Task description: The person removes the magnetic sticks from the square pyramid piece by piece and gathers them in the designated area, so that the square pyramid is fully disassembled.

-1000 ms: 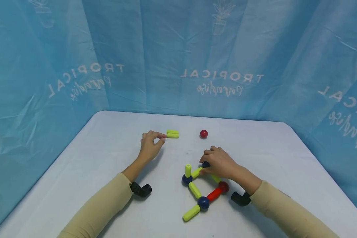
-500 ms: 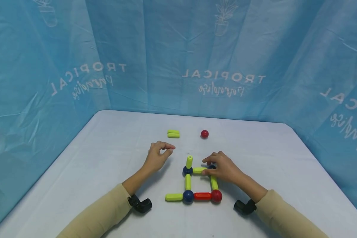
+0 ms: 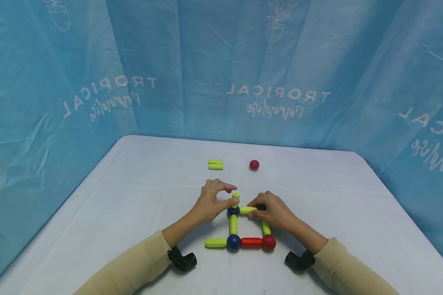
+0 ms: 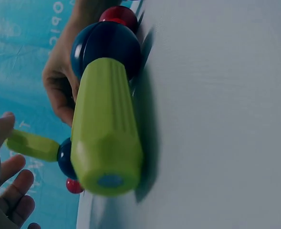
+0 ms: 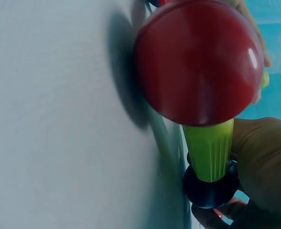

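Right hand (image 3: 275, 209) round ball (image 5: 210, 194) — dark blue, smooth

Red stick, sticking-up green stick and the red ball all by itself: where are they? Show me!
Red stick (image 3: 251, 243): head view, middle of its length.
Sticking-up green stick (image 4: 33, 146): left wrist view, middle of its side.
Lone red ball (image 3: 254, 165): head view, centre of its front.

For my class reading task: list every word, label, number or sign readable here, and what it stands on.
"TROPICAL", mirrored, on the creased blue curtain, left and centre; cut off at right.
"Paradise", mirrored script beneath each; cut off at right.
Left wrist view: sideways fragment "OPIC" on the curtain; other marks blurred.
No legible text on the faceted lime sticks or shiny navy and red balls.
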Motion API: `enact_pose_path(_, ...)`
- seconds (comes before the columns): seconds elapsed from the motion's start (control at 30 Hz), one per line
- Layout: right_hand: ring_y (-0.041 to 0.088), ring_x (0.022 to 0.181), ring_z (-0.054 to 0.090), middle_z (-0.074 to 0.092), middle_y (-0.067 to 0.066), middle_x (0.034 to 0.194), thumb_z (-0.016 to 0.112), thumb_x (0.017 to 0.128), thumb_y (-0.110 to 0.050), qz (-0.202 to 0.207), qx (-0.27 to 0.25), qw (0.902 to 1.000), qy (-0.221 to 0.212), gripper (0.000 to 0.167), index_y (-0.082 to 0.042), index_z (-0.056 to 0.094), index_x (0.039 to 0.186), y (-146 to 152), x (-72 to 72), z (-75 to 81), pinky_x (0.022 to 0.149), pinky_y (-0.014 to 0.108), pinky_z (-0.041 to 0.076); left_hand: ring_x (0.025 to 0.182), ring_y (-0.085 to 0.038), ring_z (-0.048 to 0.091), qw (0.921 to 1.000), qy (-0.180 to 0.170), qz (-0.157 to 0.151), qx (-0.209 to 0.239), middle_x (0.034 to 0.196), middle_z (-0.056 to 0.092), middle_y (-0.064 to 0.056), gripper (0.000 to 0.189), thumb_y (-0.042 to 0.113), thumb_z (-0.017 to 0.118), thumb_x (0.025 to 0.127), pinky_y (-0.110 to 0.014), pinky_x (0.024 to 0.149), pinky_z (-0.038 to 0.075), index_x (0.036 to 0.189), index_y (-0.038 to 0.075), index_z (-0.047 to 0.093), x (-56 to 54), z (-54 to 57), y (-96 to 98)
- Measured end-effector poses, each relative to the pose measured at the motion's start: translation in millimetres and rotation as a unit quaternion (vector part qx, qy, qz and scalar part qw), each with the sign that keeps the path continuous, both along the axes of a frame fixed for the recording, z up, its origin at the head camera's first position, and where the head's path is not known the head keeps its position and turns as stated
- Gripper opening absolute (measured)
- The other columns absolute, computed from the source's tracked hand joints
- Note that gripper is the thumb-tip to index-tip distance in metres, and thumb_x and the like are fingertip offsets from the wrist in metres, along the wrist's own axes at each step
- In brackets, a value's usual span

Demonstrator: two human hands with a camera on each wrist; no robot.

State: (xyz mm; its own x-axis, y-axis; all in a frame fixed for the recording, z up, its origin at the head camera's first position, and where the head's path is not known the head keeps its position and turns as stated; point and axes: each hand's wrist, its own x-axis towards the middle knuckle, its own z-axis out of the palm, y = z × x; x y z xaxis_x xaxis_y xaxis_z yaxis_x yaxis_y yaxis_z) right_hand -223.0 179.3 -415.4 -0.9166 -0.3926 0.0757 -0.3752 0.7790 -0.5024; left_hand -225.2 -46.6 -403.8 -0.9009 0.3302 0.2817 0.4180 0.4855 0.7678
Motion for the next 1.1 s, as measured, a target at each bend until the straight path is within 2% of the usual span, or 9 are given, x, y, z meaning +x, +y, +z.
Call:
enact_pose_path(0.1, 0.009, 0.084, 0.048, 0.067, -0.012, 0.09, 0.077, 0.077, -0.029, 0.004, -0.002, 1.0, 0.008, 0.026, -0.023, 0.073, 0.102, 3, 0.0, -1.5, 0.07, 0.023, 0.042, 0.104, -0.015, 0.041, 0.9997, 0.012, -0.007, -0.022, 0.101, 0.059, 0.0, 0.035, 0.032, 0.073, 0.081, -0.041, 0.092, 0.03, 0.113, 0.019, 0.067, -1.2, 1.3, 7.2)
enact_pose_path(0.23, 0.008, 0.085, 0.049, 0.067, -0.012, 0.09, 0.076, 0.078, -0.03, 0.006, -0.005, 0.9998, 0.021, 0.025, -0.022, 0.073, 0.102, 5, -0.6, -2.8, 0.071, 0.023, 0.042, 0.097, -0.014, 0.041, 0.9984, 0.033, -0.002, -0.047, 0.092, 0.058, 0.004, 0.027, 0.028, 0.073, 0.081, -0.041, 0.091, 0.029, 0.106, 0.017, 0.07, -3.2, 4.1, 15.3)
enact_pose_path(0.33, 0.008, 0.084, 0.049, 0.066, -0.012, 0.089, 0.076, 0.078, -0.03, 0.009, -0.007, 0.9996, 0.026, 0.025, -0.022, 0.073, 0.101, 6, -1.3, -3.5, 0.07, 0.022, 0.042, 0.096, -0.018, 0.044, 0.9983, 0.035, 0.003, -0.046, 0.089, 0.059, 0.003, 0.022, 0.025, 0.073, 0.081, -0.042, 0.092, 0.028, 0.101, 0.016, 0.07, -4.0, 5.9, 15.5)
enact_pose_path(0.4, 0.008, 0.084, 0.048, 0.066, -0.012, 0.089, 0.076, 0.078, -0.03, 0.009, -0.008, 0.9996, 0.024, 0.024, -0.022, 0.073, 0.101, 7, -1.7, -3.3, 0.07, 0.022, 0.042, 0.097, -0.02, 0.046, 0.9989, 0.024, 0.006, -0.041, 0.09, 0.06, 0.004, 0.022, 0.025, 0.073, 0.082, -0.042, 0.092, 0.029, 0.101, 0.016, 0.07, -4.5, 5.9, 11.6)
enact_pose_path(0.53, 0.009, 0.084, 0.047, 0.065, -0.012, 0.089, 0.076, 0.078, -0.029, 0.008, -0.005, 0.9998, 0.016, 0.024, -0.023, 0.073, 0.102, 10, -2.4, -2.0, 0.07, 0.023, 0.042, 0.101, -0.02, 0.049, 0.9992, -0.026, 0.021, -0.02, 0.095, 0.063, 0.006, 0.022, 0.024, 0.072, 0.082, -0.042, 0.093, 0.028, 0.102, 0.017, 0.07, -4.6, 3.6, -3.1)
enact_pose_path(0.7, 0.01, 0.085, 0.047, 0.064, -0.013, 0.089, 0.076, 0.078, -0.028, 0.008, 0.001, 0.9998, 0.016, 0.024, -0.024, 0.073, 0.102, 16, -3.5, -1.8, 0.07, 0.023, 0.042, 0.1, -0.018, 0.05, 0.996, -0.074, 0.035, -0.036, 0.096, 0.065, 0.007, 0.02, 0.021, 0.073, 0.082, -0.042, 0.091, 0.03, 0.101, 0.019, 0.071, -5.0, -3.2, -19.4)
enact_pose_path(0.9, 0.011, 0.087, 0.047, 0.065, -0.012, 0.091, 0.076, 0.079, -0.028, 0.018, 0.004, 0.9998, 0.007, 0.025, -0.024, 0.072, 0.103, 20, -4.4, 0.9, 0.071, 0.023, 0.042, 0.096, -0.016, 0.051, 0.9943, -0.074, 0.022, -0.073, 0.097, 0.068, 0.005, 0.017, 0.021, 0.073, 0.082, -0.045, 0.094, 0.028, 0.098, 0.018, 0.072, -6.5, -9.2, -24.4)
enact_pose_path(1.1, 0.013, 0.094, 0.048, 0.068, -0.011, 0.1, 0.076, 0.078, -0.035, 0.024, -0.002, 0.9996, -0.013, 0.035, -0.022, 0.071, 0.11, 12, -7.4, 13.1, 0.072, 0.024, 0.044, 0.094, -0.013, 0.051, 0.9945, -0.074, 0.022, -0.07, 0.097, 0.068, 0.004, 0.016, 0.022, 0.073, 0.081, -0.042, 0.094, 0.027, 0.097, 0.019, 0.072, -6.4, -11.6, -21.1)
